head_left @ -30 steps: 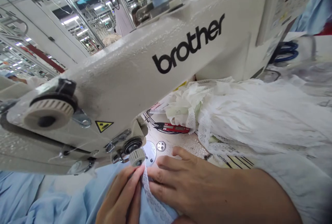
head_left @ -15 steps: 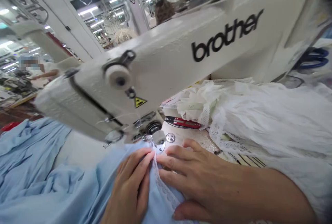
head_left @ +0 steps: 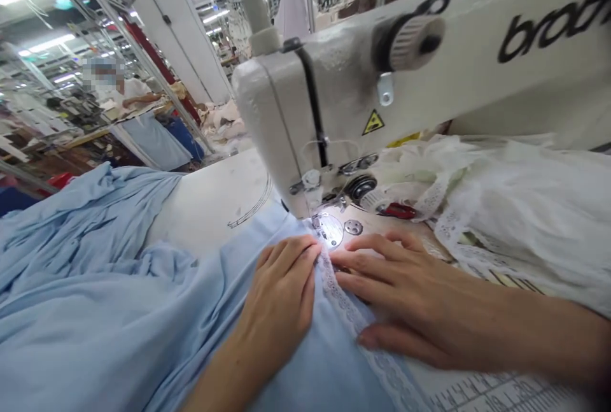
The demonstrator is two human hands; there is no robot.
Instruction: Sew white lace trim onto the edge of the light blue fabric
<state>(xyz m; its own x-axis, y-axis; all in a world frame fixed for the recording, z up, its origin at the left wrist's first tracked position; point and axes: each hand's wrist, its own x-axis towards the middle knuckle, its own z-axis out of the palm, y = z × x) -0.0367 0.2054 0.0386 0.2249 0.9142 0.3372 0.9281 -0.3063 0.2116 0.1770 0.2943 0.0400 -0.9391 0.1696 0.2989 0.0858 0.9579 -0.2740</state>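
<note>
Light blue fabric (head_left: 119, 310) spreads over the left side and under my hands, with a strip of white lace (head_left: 351, 310) along its right edge. My left hand (head_left: 284, 288) is closed at the fingertips on the fabric beside the lace, just in front of the needle area. To the right, my right hand (head_left: 405, 297) lies palm down with its fingers apart, fingertips touching the lace edge. A white sewing machine (head_left: 334, 93) stands over the lit needle plate (head_left: 330, 231); fabric and lace run up to its presser foot.
White lace-trimmed cloth (head_left: 534, 208) is heaped at the right, behind my right hand. A red tool (head_left: 400, 210) lies by the machine head. Ruler markings (head_left: 496, 393) show at bottom right. Another person (head_left: 128, 90) sits at the back left.
The view has swung left, so the machine and both hands appear farther right. More blue fabric and the ruler markings now show. Both hands remain beside the lace.
</note>
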